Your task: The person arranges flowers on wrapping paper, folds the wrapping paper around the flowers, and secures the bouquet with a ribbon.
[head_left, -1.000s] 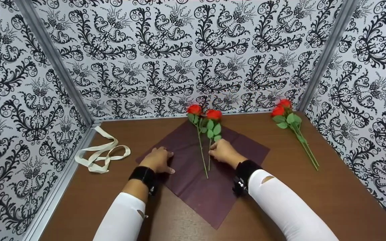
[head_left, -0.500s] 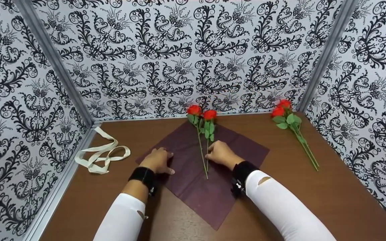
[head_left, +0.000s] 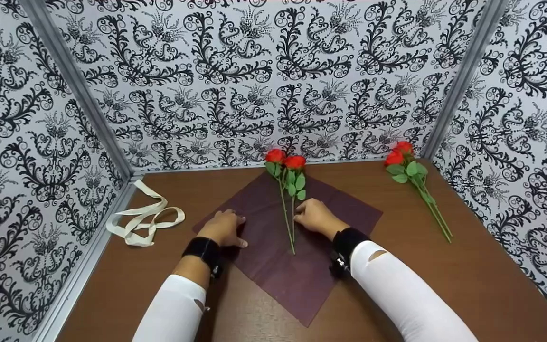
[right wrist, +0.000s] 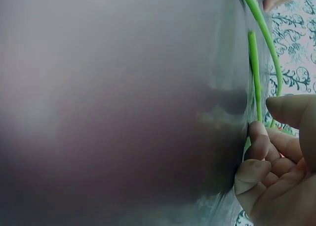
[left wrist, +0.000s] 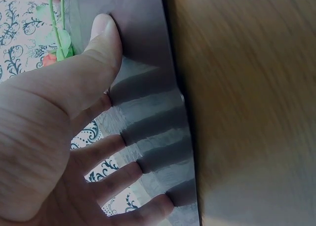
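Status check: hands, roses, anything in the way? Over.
Left hand on maroon sheet. Right hand at rose stem, grip unclear. Nothing visibly in the way; ribbon off left.

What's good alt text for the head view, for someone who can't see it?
A person's right hand is curled at the stem of one of two red roses on a purple sheet; the left hand rests on the sheet's left side. White ribbon lies to the left and more roses to the right on a brown table, against patterned walls.
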`<state>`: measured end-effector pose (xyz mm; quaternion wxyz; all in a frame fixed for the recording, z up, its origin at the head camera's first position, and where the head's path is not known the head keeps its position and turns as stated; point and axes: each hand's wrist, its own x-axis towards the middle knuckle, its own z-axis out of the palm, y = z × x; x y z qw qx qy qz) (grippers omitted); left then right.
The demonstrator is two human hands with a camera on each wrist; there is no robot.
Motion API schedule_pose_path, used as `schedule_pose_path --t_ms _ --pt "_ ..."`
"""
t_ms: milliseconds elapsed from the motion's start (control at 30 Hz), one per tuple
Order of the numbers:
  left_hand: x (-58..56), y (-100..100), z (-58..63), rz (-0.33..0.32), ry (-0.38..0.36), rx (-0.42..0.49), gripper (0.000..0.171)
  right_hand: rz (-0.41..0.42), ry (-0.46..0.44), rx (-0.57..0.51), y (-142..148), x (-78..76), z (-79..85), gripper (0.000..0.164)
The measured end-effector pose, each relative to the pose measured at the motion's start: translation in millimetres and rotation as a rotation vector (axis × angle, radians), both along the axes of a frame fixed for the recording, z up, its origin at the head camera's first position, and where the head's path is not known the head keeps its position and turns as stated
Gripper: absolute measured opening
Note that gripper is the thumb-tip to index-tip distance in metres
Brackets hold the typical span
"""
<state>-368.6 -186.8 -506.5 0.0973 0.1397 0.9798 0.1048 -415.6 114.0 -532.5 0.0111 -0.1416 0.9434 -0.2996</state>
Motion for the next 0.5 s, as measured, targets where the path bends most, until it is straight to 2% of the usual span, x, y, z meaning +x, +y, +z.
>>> schedule_pose_path --t_ms 233,500 --pt "0.3 0 -1.1 -0.006 0.012 0.005 0.081 -0.035 -0.005 -0.034 38 -3.5 2.9 0.030" --pt "-1.6 0 -3.4 -0.006 0.011 0.009 0.081 -0.152 0.067 -0.032 123 -8.3 13.3 0.028"
